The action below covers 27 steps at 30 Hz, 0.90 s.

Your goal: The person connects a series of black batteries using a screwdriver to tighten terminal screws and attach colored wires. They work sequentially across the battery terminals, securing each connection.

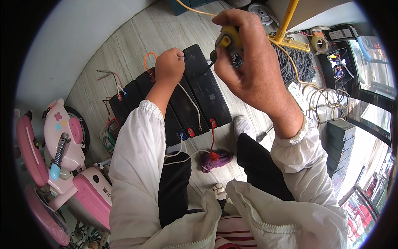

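Observation:
My right hand point(253, 67) grips a yellow-and-grey screwdriver-like tool point(230, 39), its thin dark shaft slanting down towards the batteries. A row of black block batteries point(206, 82) lies on the floor before me. Over their far ends, my left hand point(170, 66) is curled near a terminal; its fingertips are hidden, so what they hold cannot be told. A white cable point(190, 96) comes out from beneath that hand and ends in a loose ring lug at the near side. Red terminals point(190, 132) and a blue terminal point(182, 135) show along the near ends.
A red lead point(213, 140) runs to a purple cloth bundle point(217, 160) between my feet. Test probes point(105, 74) lie on the floor at left. A pink scooter point(67, 140) stands left. A yellow-handled mop point(290, 46), coiled cable point(326, 99) and stacked grey blocks point(339, 146) are right.

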Motion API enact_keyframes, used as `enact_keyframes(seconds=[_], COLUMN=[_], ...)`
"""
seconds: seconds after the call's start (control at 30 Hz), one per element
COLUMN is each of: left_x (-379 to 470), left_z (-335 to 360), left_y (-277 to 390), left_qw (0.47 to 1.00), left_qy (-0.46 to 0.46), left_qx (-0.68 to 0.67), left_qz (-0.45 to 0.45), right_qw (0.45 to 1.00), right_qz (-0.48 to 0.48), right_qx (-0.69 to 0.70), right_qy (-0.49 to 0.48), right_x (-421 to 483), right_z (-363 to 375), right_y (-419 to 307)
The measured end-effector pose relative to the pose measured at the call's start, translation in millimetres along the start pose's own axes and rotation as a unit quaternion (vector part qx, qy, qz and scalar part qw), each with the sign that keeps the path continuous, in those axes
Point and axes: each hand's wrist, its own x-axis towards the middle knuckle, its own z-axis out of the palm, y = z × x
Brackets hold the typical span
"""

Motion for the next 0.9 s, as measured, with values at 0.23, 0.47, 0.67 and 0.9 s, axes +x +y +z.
enact_keyframes(seconds=[0.23,0.47,0.67,0.9], left_x=[-1,-3,-2,-3], left_z=[-2,1,2,5], left_y=[11,7,8,4], left_qw=[1.000,1.000,0.999,0.998], left_qy=[-0.004,0.016,0.019,0.031], left_qx=[0.008,0.004,0.004,-0.032], left_qz=[-0.012,0.016,0.037,0.052], right_qw=[1.000,1.000,1.000,1.000], right_qz=[-0.005,-0.008,0.003,-0.001], right_qx=[-0.009,-0.010,-0.003,0.000], right_qy=[0.000,-0.001,-0.002,0.002], right_x=[-2,-1,-1,-1], right_z=[1,1,0,0], right_y=[2,0,-1,0])
